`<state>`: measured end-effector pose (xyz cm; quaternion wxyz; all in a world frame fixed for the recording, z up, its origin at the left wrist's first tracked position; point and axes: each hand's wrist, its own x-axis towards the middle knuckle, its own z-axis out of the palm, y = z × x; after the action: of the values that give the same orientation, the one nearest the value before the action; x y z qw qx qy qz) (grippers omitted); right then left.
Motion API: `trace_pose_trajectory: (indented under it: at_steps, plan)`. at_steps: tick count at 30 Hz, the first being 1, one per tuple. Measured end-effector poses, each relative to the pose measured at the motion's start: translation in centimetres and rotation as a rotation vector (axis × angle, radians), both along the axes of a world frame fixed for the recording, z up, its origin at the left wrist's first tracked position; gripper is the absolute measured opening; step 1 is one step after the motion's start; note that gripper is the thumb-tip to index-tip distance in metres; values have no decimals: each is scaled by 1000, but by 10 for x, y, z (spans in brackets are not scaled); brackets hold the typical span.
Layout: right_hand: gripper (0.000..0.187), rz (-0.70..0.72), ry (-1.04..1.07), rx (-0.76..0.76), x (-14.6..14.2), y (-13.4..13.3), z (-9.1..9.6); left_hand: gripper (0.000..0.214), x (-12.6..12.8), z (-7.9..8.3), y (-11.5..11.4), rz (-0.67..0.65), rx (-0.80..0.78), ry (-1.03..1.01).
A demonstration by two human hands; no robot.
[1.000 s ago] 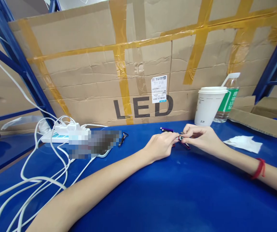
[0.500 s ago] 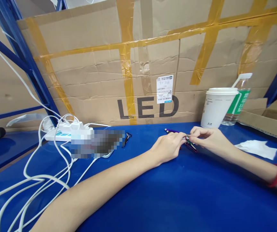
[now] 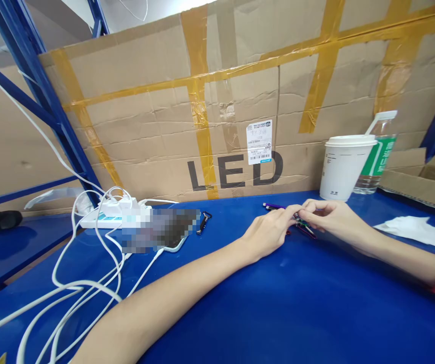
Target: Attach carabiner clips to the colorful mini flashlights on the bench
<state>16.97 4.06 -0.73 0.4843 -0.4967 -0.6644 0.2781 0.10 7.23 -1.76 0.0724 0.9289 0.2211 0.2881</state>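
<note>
My left hand (image 3: pixel 271 230) and my right hand (image 3: pixel 331 218) meet fingertip to fingertip over the blue table (image 3: pixel 278 303), both pinched on a small pen-like piece (image 3: pixel 300 220) held between them. Several more thin coloured pens (image 3: pixel 307 230), red and green among them, lie on the table just under my hands. A purple pen (image 3: pixel 272 206) lies a little behind my left hand. A red string circles my right wrist.
A white lidded cup (image 3: pixel 342 166) and a water bottle (image 3: pixel 377 154) stand at the back right, with a white tissue (image 3: pixel 415 228) nearby. A power strip (image 3: pixel 105 215) with white cables (image 3: pixel 84 283) lies at the left. A taped cardboard sheet marked LED (image 3: pixel 236 108) forms the back wall.
My hands have stayed together on the small piece with only slight finger shifts. The camera has drifted, so everything sits a bit further right in view.
</note>
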Motion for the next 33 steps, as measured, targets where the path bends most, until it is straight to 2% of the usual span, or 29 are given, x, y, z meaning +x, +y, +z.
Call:
trace_pose_trajectory:
  at_steps: [9,14,21,25,29,33]
  plan:
    - [54,-9,-87,26,-1,0,-1,22,1,-1,0,33,-34,13]
    - [49,-12,-278,129,3,2,-4,21,2,-3,4,26,-136,-82]
    - [30,28,-628,275,8,3,-11,23,0,-3,8,202,-231,-239]
    - [28,92,-711,314,9,4,-13,22,1,-3,12,315,-321,-268]
    - [26,96,-762,308,10,7,-15,21,1,-2,14,419,-402,-257]
    - [25,90,-785,328,9,7,-14,23,1,-1,13,441,-411,-219]
